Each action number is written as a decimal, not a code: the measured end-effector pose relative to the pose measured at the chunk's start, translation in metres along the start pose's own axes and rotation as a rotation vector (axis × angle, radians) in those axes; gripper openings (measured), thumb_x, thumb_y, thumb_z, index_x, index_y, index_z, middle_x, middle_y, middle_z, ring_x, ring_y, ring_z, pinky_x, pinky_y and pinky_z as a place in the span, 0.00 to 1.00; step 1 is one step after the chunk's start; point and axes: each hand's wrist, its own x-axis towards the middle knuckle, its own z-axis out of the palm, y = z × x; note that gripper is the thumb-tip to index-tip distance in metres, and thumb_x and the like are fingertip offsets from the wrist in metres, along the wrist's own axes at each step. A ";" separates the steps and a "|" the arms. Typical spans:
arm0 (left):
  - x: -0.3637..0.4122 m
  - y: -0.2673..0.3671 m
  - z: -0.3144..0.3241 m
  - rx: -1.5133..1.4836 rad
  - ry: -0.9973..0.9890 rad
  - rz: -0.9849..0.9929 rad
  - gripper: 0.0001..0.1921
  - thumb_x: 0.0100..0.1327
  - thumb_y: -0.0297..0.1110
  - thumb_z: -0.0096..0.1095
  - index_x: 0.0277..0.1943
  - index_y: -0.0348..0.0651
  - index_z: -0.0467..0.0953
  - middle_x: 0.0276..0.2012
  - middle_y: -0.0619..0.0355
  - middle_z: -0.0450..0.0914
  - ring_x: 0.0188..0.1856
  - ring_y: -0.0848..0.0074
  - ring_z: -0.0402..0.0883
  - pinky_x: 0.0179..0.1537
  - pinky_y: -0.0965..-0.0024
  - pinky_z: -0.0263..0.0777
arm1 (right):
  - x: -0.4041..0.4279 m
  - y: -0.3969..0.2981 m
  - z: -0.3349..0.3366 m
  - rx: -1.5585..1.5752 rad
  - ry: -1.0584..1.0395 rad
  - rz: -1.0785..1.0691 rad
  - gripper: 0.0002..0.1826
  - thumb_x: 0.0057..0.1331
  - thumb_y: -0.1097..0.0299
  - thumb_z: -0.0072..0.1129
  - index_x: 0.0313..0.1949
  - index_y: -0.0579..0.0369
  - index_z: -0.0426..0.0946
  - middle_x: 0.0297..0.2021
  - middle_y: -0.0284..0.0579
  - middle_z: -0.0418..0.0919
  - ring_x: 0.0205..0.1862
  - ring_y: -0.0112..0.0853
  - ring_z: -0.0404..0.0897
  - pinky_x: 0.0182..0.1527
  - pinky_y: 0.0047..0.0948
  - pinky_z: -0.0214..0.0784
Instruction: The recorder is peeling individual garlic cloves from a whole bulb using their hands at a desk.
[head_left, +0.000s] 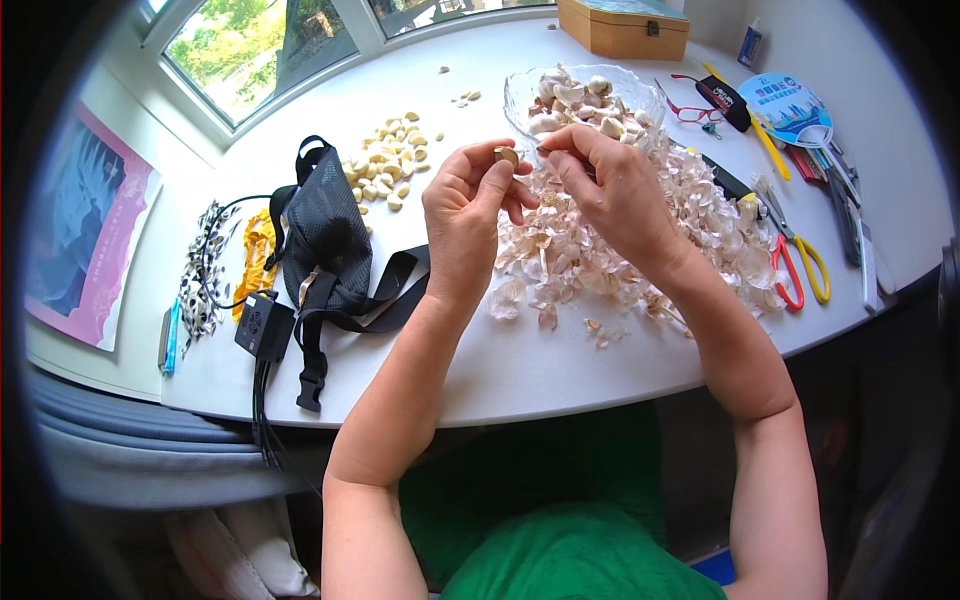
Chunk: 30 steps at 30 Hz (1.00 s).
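Observation:
Between the thumb and fingers of my left hand (469, 202) is a garlic clove (506, 155), its pale side turned up. My right hand (607, 176) is closed on a small thin tool (543, 150), mostly hidden by the fingers; its dark tip points at the clove. Beneath both hands spreads a heap of papery garlic skins (562, 255). Just beyond my right hand, a clear glass bowl (517, 101) with a wavy rim holds garlic bulbs and unpeeled cloves (577, 94). Peeled garlic cloves (386, 161) lie in a pile left of my left hand.
A black mesh pouch with straps (322, 217) and a black cabled box (265, 326) lie at left, near yellow cloth (257, 247). At right are scissors (787, 244), red-framed glasses (697, 112) and a round fan (786, 109). A wooden box (622, 34) stands at the back.

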 end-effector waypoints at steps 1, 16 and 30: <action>0.000 0.000 -0.001 0.000 0.001 0.000 0.09 0.67 0.23 0.51 0.47 0.28 0.72 0.32 0.51 0.79 0.26 0.80 0.79 0.24 0.82 0.70 | 0.001 0.001 0.000 -0.012 0.010 -0.003 0.08 0.65 0.68 0.51 0.37 0.58 0.77 0.21 0.49 0.79 0.23 0.40 0.79 0.28 0.35 0.70; -0.006 -0.004 0.005 0.260 -0.038 0.075 0.08 0.64 0.20 0.54 0.46 0.31 0.75 0.31 0.57 0.79 0.27 0.84 0.77 0.26 0.83 0.69 | 0.001 -0.002 -0.003 0.021 0.054 -0.099 0.06 0.59 0.67 0.59 0.32 0.56 0.79 0.19 0.45 0.79 0.20 0.36 0.79 0.24 0.31 0.69; -0.007 -0.005 0.007 0.732 -0.011 0.485 0.09 0.53 0.14 0.59 0.38 0.31 0.74 0.32 0.49 0.79 0.30 0.68 0.81 0.33 0.70 0.75 | -0.002 0.000 0.002 -0.265 0.063 -0.278 0.10 0.57 0.63 0.62 0.30 0.55 0.75 0.21 0.45 0.79 0.24 0.40 0.81 0.29 0.35 0.72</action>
